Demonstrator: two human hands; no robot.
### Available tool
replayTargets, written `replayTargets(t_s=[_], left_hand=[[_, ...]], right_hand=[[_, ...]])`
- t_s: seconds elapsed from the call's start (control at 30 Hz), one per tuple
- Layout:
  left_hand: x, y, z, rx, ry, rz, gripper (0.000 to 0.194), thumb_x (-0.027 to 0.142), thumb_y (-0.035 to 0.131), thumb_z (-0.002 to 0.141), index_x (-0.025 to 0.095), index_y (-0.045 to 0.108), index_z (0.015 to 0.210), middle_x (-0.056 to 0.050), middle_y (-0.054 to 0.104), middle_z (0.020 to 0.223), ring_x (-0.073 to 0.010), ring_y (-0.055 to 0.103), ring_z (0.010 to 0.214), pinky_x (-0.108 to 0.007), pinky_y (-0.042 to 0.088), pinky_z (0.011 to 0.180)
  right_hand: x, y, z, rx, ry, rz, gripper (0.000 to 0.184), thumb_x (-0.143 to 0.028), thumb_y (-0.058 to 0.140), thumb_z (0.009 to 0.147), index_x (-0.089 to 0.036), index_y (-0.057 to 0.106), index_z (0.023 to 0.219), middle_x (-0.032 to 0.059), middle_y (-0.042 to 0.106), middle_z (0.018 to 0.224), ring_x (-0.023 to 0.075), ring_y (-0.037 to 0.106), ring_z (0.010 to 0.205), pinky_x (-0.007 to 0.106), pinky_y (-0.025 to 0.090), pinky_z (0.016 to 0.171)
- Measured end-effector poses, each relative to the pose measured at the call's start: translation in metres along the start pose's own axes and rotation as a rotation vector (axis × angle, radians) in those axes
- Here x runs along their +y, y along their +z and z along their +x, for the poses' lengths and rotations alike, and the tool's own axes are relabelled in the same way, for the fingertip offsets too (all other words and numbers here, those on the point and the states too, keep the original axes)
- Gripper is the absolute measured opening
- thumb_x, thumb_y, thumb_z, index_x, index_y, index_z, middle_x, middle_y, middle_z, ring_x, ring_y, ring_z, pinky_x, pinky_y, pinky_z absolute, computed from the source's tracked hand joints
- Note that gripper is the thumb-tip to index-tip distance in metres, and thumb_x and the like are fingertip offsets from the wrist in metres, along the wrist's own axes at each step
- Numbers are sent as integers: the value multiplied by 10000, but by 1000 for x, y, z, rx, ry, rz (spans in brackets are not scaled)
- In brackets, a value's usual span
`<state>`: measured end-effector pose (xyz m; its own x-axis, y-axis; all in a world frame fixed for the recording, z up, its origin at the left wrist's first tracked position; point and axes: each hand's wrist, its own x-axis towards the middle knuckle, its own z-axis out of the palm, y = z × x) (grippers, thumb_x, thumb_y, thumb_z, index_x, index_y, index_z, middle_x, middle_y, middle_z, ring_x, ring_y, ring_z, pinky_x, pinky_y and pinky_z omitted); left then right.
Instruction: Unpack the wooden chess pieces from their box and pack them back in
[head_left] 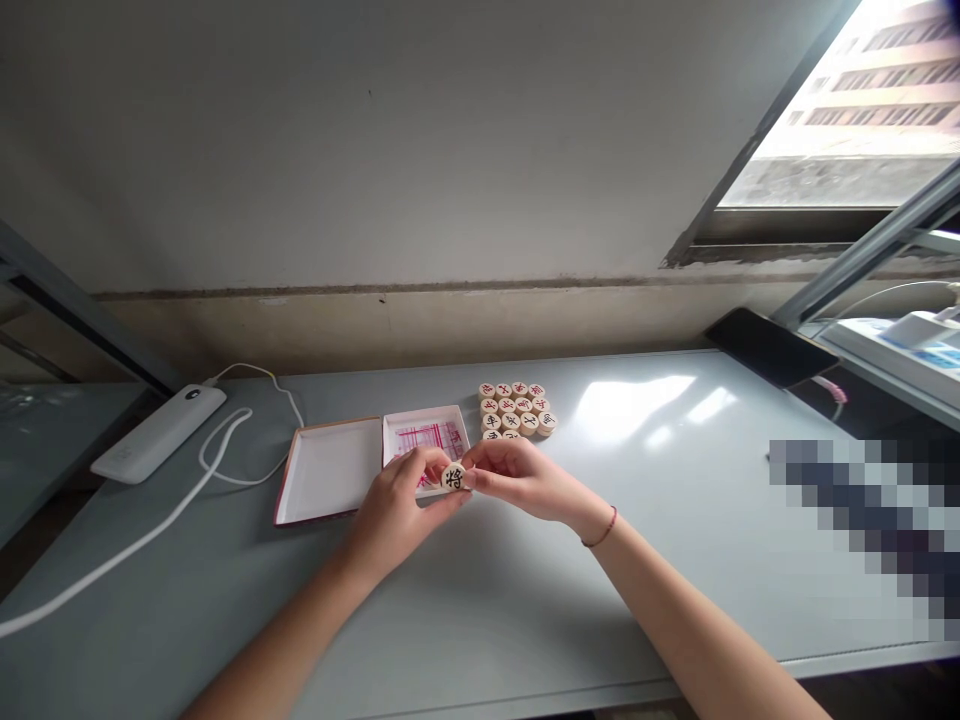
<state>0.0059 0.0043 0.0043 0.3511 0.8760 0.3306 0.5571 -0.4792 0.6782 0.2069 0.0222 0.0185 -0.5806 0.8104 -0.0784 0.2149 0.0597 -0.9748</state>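
Observation:
A round wooden chess piece [454,477] with a black character is pinched between my left hand [401,500] and my right hand [517,475], both closed on it just above the table. Several more round chess pieces [516,408] with red and black characters lie in rows right behind my right hand. An open box [330,470] lies behind my left hand; its other half [427,435] holds a folded sheet with red lines. My right wrist wears a thin red bracelet [600,530].
The pale grey table [675,520] runs to a wall. A white power bank [159,432] with a white cable [180,500] lies at far left. A dark phone [771,345] rests at far right near the window. A blurred patch covers the right edge.

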Motion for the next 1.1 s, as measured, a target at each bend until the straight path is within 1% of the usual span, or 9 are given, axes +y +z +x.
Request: replayTargets(t_s=[0.2, 0.3, 0.4, 0.53, 0.63, 0.73, 0.87, 1.0, 1.1], left_hand=[[2, -2, 1, -28, -9, -11, 164, 347, 609, 848, 238, 529, 940, 16, 634, 816, -152, 617, 773, -262, 492, 724], [2, -3, 2, -41, -16, 8, 111, 336, 546, 887, 236, 538, 935, 14, 639, 819, -150, 616, 775, -260, 483, 734], [0, -5, 4, -48, -14, 49, 116, 326, 507, 911, 223, 562, 907, 3, 652, 837, -153, 617, 794, -257, 470, 748], [-12, -6, 7, -63, 28, 243, 167, 272, 467, 924, 210, 617, 886, -19, 676, 885, -177, 616, 847, -297, 436, 785], [-22, -7, 5, -95, 19, 474, 199, 262, 486, 911, 220, 677, 871, -32, 676, 900, -211, 590, 862, -336, 414, 772], [-26, -8, 3, -138, -5, 583, 236, 333, 503, 912, 243, 714, 858, -39, 670, 906, -227, 557, 869, -358, 404, 773], [-23, -9, 1, -187, -11, 550, 271, 459, 522, 888, 266, 711, 922, -48, 654, 998, -246, 533, 951, -380, 398, 803], [-19, -9, 1, -240, -30, 530, 198, 388, 567, 857, 244, 674, 940, -50, 660, 1028, -254, 536, 967, -391, 393, 817], [-17, -9, 3, -253, -49, 481, 167, 366, 582, 848, 237, 645, 931, -32, 684, 989, -251, 548, 969, -393, 377, 821]], right_hand=[[0, -5, 0, 52, -7, -18, 321, -474, 546, 859, -158, 589, 817, -23, 444, 666, 88, 330, 584, 235, 246, 498], [-2, -18, -6, 76, 45, -124, 245, -399, 528, 863, -174, 555, 770, -30, 429, 643, 90, 335, 574, 232, 249, 494], [-4, -38, -16, 50, 156, -288, 211, -348, 509, 846, -185, 536, 715, -35, 414, 615, 90, 325, 553, 233, 236, 484], [-1, -64, -28, 72, 315, -449, 210, -335, 505, 803, -187, 508, 653, -31, 411, 605, 92, 314, 542, 234, 224, 476], [5, -74, -31, 134, 429, -526, 217, -321, 504, 783, -186, 471, 617, -33, 408, 595, 88, 313, 536, 234, 229, 482], [10, -74, -29, 185, 500, -590, 193, -310, 506, 782, -188, 486, 635, -24, 459, 604, 95, 359, 539, 236, 256, 492], [12, -67, -22, 171, 529, -630, 183, -327, 456, 831, -200, 553, 741, 2, 542, 665, 123, 449, 582, 241, 305, 514], [11, -65, -22, 162, 542, -669, 260, -396, 410, 876, -207, 570, 797, 12, 552, 696, 137, 473, 615, 247, 320, 529], [11, -66, -24, 149, 535, -653, 326, -485, 421, 871, -208, 565, 777, 9, 551, 678, 133, 461, 592, 247, 311, 514]])
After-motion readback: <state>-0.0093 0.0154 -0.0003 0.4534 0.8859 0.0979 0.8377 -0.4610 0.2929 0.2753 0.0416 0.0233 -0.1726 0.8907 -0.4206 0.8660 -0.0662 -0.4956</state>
